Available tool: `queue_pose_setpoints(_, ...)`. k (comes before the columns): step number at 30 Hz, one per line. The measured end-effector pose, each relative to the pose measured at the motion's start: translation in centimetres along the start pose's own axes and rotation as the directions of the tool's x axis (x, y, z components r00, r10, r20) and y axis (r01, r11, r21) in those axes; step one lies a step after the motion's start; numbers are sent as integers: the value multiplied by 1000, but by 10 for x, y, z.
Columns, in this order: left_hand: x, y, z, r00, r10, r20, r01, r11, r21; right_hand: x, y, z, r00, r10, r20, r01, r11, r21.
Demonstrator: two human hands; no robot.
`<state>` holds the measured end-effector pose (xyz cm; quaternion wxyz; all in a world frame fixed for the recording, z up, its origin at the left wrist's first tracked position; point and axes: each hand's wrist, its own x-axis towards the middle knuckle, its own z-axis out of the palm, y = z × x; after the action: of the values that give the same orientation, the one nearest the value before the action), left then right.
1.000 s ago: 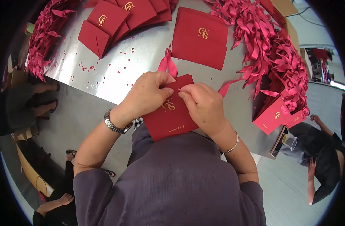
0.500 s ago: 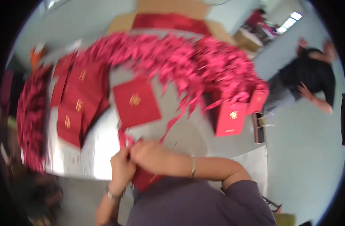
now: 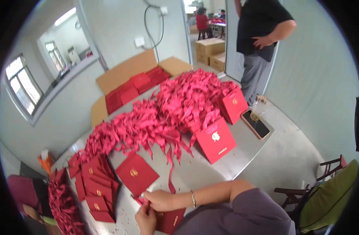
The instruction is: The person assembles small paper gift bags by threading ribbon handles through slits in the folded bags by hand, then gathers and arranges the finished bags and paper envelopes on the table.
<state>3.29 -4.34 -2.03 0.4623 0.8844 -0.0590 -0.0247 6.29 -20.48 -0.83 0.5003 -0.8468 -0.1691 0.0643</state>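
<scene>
Close to my body at the table's near edge, a red gift bag (image 3: pixel 172 220) with gold printing lies under my hands. My right hand (image 3: pixel 160 200) is closed, its fingers pinching a pinkish-red ribbon (image 3: pixel 139 200) at the bag's top. Against it, my left hand (image 3: pixel 145 220) is also closed, fingertips together on the same ribbon. The exact grip is partly hidden by the fingers. Just beyond them lies another red bag (image 3: pixel 137 174), flat, with a gold emblem. A loose ribbon strand (image 3: pixel 171 178) trails from the heap toward my right wrist.
A large heap of red ribbons (image 3: pixel 187 98) spreads across the grey table (image 3: pixel 195 176). Red bags (image 3: pixel 99 192) are stacked at left; two more (image 3: pixel 216 141) stand at right near a phone (image 3: pixel 256 124). Behind are an open carton (image 3: pixel 128 70) and a standing person (image 3: pixel 261 31).
My view has tilted up and turned, so the wall, doorway and carton show more fully. Both hands stay together at the ribbon, with the bag beneath them showing more.
</scene>
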Motion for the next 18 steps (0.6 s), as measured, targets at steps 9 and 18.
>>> queue_pose_setpoints(9,13,-26,-8,996,-59,65,70,980,-186,-20,7,-3,986,-163,-38,162,986,-44)
queue_pose_setpoints(18,16,41,18,967,253,0,-249,950,191,-21,4,-43,986,-110,-126,122,989,89)
